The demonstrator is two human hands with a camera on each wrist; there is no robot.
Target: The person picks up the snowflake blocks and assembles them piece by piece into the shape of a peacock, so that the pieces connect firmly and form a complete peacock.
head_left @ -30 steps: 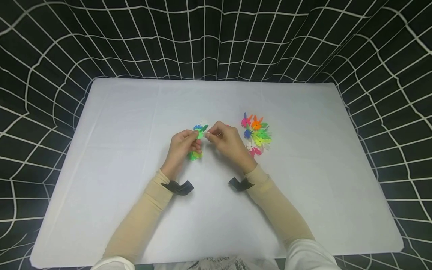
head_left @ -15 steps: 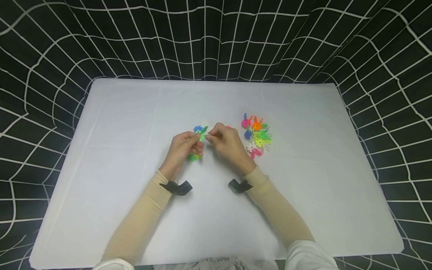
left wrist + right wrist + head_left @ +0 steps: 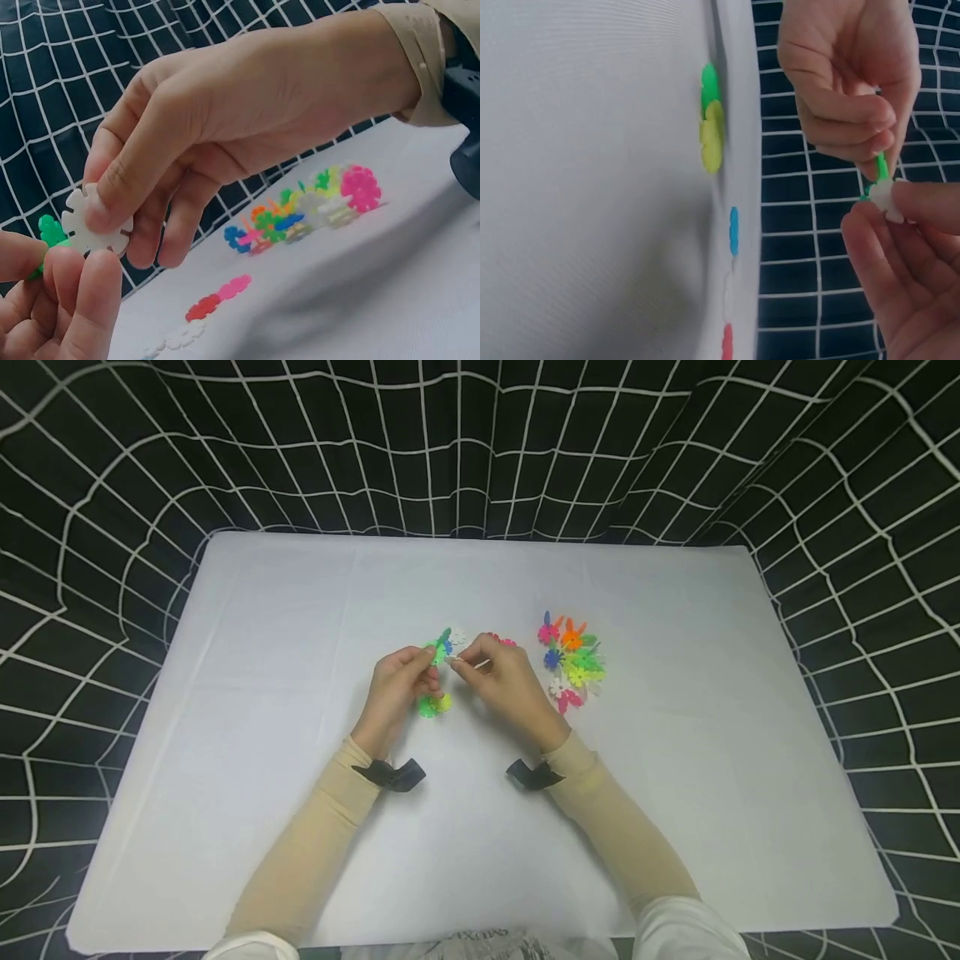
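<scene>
My left hand (image 3: 393,693) pinches a bright green snowflake disc (image 3: 437,653) between thumb and fingers. A darker green, leaf-shaped piece (image 3: 49,229) is beside that disc, seemingly joined to it. Opposite, my right hand (image 3: 516,685) pinches a white, notched snowflake disc (image 3: 77,225) with thumb and forefinger. In the right wrist view, the white disc meets the green one at its edge; fingers hide how far they are slotted. Both hands are raised above the table.
Lying on the white table (image 3: 285,827) are green and yellow discs (image 3: 711,135), a blue disc (image 3: 733,231), a white disc (image 3: 457,636) and red-pink discs (image 3: 217,298). A mixed pile of colored pieces (image 3: 573,660) lies to the right. Black netted-pattern cloth surrounds the table.
My left hand has turned the green pieces, so the darker one now points upward. Both hands have shifted slightly left, and more of the red-pink discs shows behind the right hand.
</scene>
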